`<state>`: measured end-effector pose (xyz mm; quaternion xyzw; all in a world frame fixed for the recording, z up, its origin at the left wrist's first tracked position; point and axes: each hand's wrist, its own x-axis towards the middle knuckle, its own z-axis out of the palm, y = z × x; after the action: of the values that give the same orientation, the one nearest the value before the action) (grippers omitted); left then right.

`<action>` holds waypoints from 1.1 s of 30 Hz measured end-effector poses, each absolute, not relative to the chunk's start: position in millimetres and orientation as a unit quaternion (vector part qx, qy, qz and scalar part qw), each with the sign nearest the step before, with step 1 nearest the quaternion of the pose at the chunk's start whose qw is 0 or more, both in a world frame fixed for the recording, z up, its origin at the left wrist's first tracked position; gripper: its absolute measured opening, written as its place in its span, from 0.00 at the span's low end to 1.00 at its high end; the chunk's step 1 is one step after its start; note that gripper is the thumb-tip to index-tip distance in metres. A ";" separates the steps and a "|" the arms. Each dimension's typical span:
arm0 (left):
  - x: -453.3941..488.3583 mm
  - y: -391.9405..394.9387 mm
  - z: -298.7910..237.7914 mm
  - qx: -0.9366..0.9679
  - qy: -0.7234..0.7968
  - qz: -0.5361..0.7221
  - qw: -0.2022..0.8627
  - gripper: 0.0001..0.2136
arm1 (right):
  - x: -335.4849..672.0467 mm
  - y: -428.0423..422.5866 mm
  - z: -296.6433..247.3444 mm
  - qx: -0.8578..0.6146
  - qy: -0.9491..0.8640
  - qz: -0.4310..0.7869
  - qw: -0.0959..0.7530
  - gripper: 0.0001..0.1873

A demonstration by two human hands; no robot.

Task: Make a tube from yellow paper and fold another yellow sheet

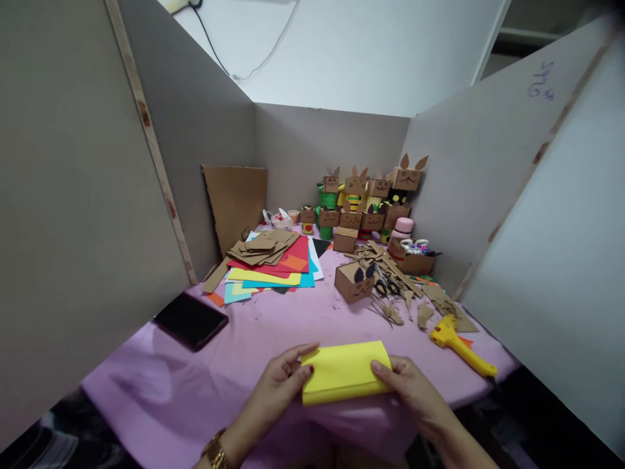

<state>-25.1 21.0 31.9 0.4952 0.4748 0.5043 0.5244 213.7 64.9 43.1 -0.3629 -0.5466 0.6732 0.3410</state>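
Wearer at six o'clock, a lilac-covered table (278,326) spreads out. A cardboard sheet (237,205) leans at eleven o'clock, with a pile of coloured paper (266,276) before it. A tablet (192,320) lies at nine. At six, folded yellow paper (344,368) is grasped, left hand (280,379) and right hand (407,387) pinching opposite ends. A glue gun (463,348) lies at four, scissors (387,284) at two.

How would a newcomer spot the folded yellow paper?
Find the purple cloth-covered table, then its near edge. There the left hand and right hand hold the folded yellow paper by its ends. Unlike the flat-lying multicoloured paper stack, it is held and folded.
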 end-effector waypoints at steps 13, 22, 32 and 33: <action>-27.7 20.6 25.3 0.554 0.499 0.497 0.445 0.25 | 216.4 59.7 40.8 -0.360 -0.552 0.666 0.350 0.22; -19.8 19.4 42.1 0.531 0.459 0.492 0.515 0.28 | 211.9 61.7 53.6 -0.369 -0.513 0.687 0.360 0.28; -5.1 22.5 41.6 0.521 0.468 0.508 0.502 0.32 | 201.6 47.8 54.3 -0.321 -0.552 0.691 0.340 0.24; -6.2 22.4 41.4 0.524 0.467 0.508 0.500 0.31 | 201.1 47.1 53.3 -0.319 -0.558 0.685 0.343 0.23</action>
<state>-6.2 22.4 41.4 0.5238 0.4667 0.5076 0.5002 201.1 47.1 53.3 -0.3191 -0.5582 0.6849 0.3428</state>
